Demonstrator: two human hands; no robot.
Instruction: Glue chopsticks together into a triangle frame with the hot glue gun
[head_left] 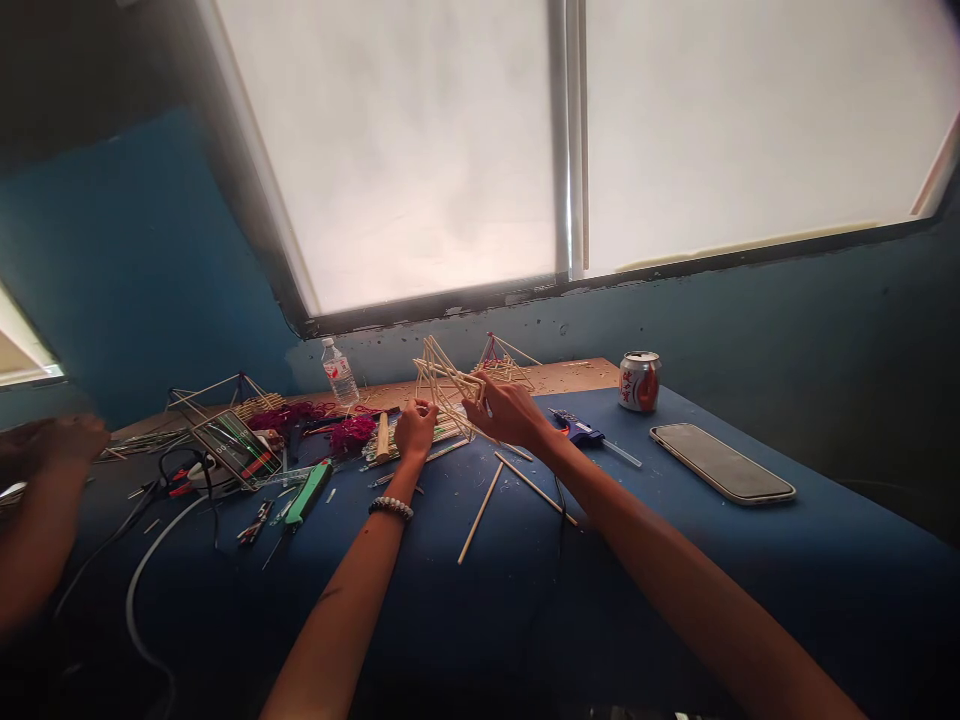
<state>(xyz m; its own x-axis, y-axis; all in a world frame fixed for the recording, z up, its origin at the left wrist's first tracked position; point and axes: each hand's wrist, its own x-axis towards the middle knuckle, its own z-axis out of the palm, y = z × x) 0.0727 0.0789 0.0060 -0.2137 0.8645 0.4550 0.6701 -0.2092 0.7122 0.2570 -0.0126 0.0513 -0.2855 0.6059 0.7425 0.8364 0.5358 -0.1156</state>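
In both hands I hold a pale wooden stick frame (446, 385), a pointed lattice of thin sticks glued together. My left hand (415, 428) grips its lower side with the fingers curled. My right hand (506, 412) presses on its right side, with the fingers wrapped over the sticks. Below the hands, loose wooden sticks (480, 512) lie on the blue-covered table (675, 560). A blue hot glue gun (574, 428) rests just beyond my right hand.
A similar stick frame (504, 360) stands behind my hands, and another (225, 395) stands at the left. Nearby are red yarn (352, 432), a green utility knife (309, 494), a water bottle (339, 372), a drink can (639, 381) and a phone (721, 463). A co-worker's hand (75, 438) enters at the left.
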